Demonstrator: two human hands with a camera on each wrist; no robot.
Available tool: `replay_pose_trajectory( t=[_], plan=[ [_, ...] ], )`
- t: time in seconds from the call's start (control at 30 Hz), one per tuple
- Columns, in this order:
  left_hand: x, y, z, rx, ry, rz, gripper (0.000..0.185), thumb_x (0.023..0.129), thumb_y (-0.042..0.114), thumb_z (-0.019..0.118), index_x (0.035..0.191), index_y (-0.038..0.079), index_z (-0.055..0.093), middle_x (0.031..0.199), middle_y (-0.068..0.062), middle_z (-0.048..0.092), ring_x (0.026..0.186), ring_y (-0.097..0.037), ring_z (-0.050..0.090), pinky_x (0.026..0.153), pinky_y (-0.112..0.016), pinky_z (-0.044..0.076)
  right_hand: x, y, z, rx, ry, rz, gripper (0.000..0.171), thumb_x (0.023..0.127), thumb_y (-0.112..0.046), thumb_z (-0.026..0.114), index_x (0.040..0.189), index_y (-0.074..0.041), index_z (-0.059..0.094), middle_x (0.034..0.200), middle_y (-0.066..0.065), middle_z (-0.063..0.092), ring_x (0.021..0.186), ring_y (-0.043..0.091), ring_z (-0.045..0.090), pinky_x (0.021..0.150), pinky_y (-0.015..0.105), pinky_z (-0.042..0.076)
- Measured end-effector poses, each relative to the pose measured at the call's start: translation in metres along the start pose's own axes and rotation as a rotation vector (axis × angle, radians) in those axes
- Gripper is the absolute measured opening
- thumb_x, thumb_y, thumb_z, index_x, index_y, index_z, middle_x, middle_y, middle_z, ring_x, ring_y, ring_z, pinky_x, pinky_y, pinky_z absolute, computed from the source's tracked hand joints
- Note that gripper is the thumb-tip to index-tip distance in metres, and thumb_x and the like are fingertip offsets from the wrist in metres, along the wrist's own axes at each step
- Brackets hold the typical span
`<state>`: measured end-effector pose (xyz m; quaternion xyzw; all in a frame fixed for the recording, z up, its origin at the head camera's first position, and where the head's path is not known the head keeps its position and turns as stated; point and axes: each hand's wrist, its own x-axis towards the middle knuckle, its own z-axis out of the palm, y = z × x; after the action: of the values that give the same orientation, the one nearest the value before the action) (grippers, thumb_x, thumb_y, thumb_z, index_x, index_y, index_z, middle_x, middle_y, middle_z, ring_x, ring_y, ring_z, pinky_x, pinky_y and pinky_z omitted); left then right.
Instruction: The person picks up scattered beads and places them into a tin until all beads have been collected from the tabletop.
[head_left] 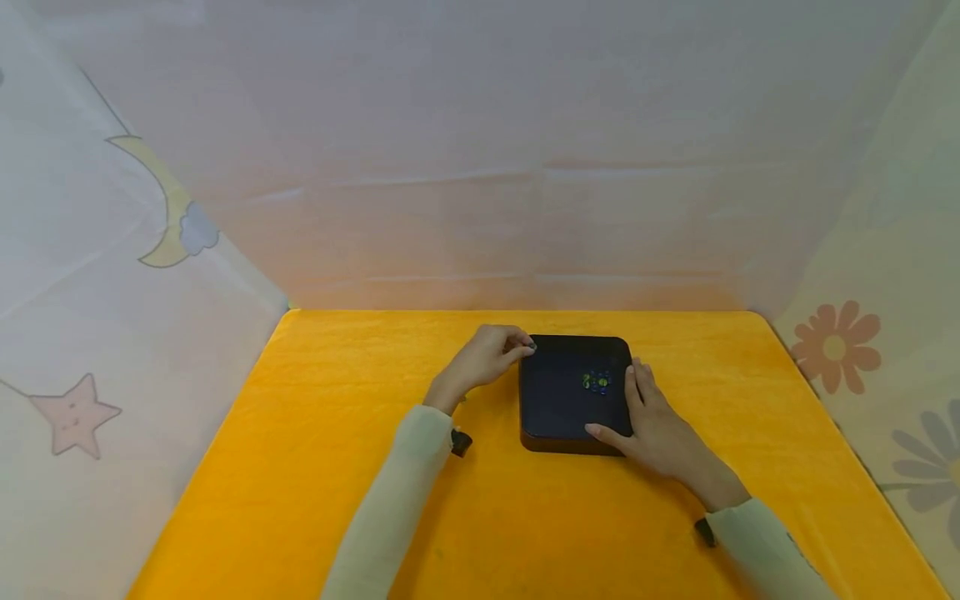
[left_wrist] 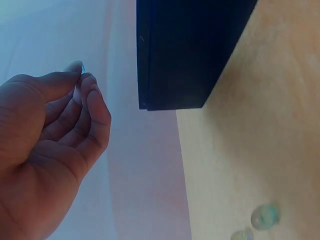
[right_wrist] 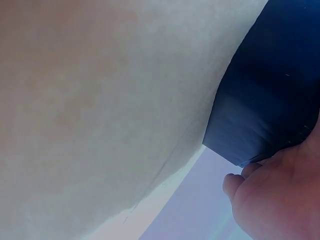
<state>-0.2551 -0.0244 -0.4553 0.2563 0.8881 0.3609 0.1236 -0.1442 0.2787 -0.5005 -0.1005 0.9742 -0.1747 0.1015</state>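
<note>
A black square tray [head_left: 558,400] with raised walls sits on the yellow cloth. Several marbles [head_left: 597,382], green and blue, lie together on its floor, right of the middle. Near the far left corner of the tray, my left hand [head_left: 487,357] pinches a small marble [head_left: 532,346] between thumb and fingertips; only a bluish sliver of it shows in the left wrist view. My right hand [head_left: 663,433] rests on the near right corner of the tray, its fingers along the right wall and its thumb over the front rim. The right wrist view shows only part of that hand.
Loose marbles [left_wrist: 265,216] lie on the cloth outside the tray, close to my left wrist. The yellow cloth [head_left: 300,467] covers the table around the tray. Pale printed fabric [head_left: 487,242] hangs along the back and both sides.
</note>
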Motion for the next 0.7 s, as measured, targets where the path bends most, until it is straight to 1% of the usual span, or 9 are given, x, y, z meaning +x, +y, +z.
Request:
replay_pose_trajectory(
  t=[0.23, 0.33, 0.43, 0.6, 0.7],
  plan=[
    [0.013, 0.009, 0.009, -0.036, -0.014, -0.011, 0.028, 0.108, 0.029, 0.059, 0.126, 0.012, 0.072, 0.118, -0.015, 0.077, 0.096, -0.031, 0.074, 0.070, -0.023, 0.056, -0.001, -0.001, -0.003, -0.008, 0.007, -0.015, 0.125, 0.093, -0.081, 0.053, 0.166, 0.004, -0.005, 0.175, 0.021, -0.019, 0.161, 0.054, 0.008, 0.116, 0.070, 0.038],
    [0.017, 0.012, 0.013, -0.048, -0.016, -0.024, 0.028, 0.108, 0.029, 0.059, 0.126, 0.013, 0.073, 0.118, -0.014, 0.077, 0.096, -0.027, 0.074, 0.071, -0.022, 0.056, -0.001, -0.001, -0.003, -0.007, 0.013, -0.020, 0.125, 0.094, -0.079, 0.054, 0.166, 0.005, -0.003, 0.175, 0.022, -0.017, 0.160, 0.055, 0.010, 0.115, 0.070, 0.039],
    [0.021, 0.016, 0.016, -0.056, -0.024, -0.022, 0.028, 0.109, 0.029, 0.059, 0.127, 0.013, 0.073, 0.118, -0.014, 0.077, 0.097, -0.026, 0.073, 0.072, -0.023, 0.056, -0.002, -0.002, -0.004, -0.008, 0.016, -0.024, 0.124, 0.094, -0.079, 0.055, 0.166, 0.005, -0.002, 0.175, 0.023, -0.016, 0.160, 0.055, 0.011, 0.115, 0.070, 0.040],
    [0.027, 0.024, 0.020, -0.070, -0.036, -0.005, 0.029, 0.109, 0.029, 0.059, 0.127, 0.011, 0.072, 0.118, -0.015, 0.077, 0.099, -0.030, 0.074, 0.072, -0.024, 0.056, -0.003, -0.002, -0.004, -0.006, 0.013, -0.025, 0.124, 0.095, -0.078, 0.055, 0.166, 0.005, -0.002, 0.175, 0.023, -0.018, 0.161, 0.054, 0.007, 0.116, 0.071, 0.038],
    [0.032, 0.028, 0.021, -0.066, -0.037, 0.000, 0.029, 0.108, 0.030, 0.059, 0.126, 0.011, 0.072, 0.116, -0.015, 0.077, 0.098, -0.032, 0.074, 0.071, -0.023, 0.056, -0.002, -0.002, -0.003, -0.006, 0.014, -0.027, 0.124, 0.094, -0.079, 0.054, 0.166, 0.005, -0.002, 0.175, 0.022, -0.018, 0.160, 0.054, 0.010, 0.115, 0.070, 0.039]
  ],
)
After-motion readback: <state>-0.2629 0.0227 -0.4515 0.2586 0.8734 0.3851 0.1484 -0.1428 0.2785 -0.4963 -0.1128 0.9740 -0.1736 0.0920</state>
